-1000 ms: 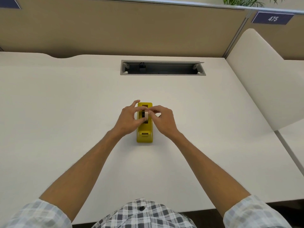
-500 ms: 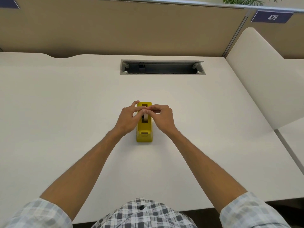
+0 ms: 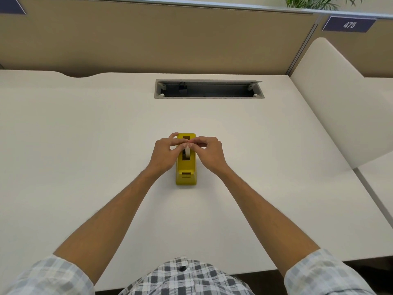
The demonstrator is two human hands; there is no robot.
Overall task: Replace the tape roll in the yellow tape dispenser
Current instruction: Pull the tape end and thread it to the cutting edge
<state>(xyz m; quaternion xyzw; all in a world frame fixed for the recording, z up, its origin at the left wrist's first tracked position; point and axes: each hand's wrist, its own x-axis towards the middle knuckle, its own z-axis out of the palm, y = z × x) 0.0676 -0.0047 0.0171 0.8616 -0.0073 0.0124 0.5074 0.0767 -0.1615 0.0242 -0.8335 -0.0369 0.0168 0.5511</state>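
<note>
A wide pale desk (image 3: 85, 145) fills the view, backed by a tan partition (image 3: 148, 39); a grey cable tray opening (image 3: 209, 89) is cut into the desk's far middle; a blue plate reading 475 (image 3: 348, 24) hangs on the partition at the right. The yellow tape dispenser (image 3: 185, 167) stands at the desk's centre, its cutter end nearest the person. The left hand (image 3: 164, 153) and right hand (image 3: 209, 151) meet above its slot, fingertips pressed together over the white tape roll (image 3: 187, 152); both seem to pinch the roll's top, though the contact is partly hidden; the roll sits upright in the slot.
</note>
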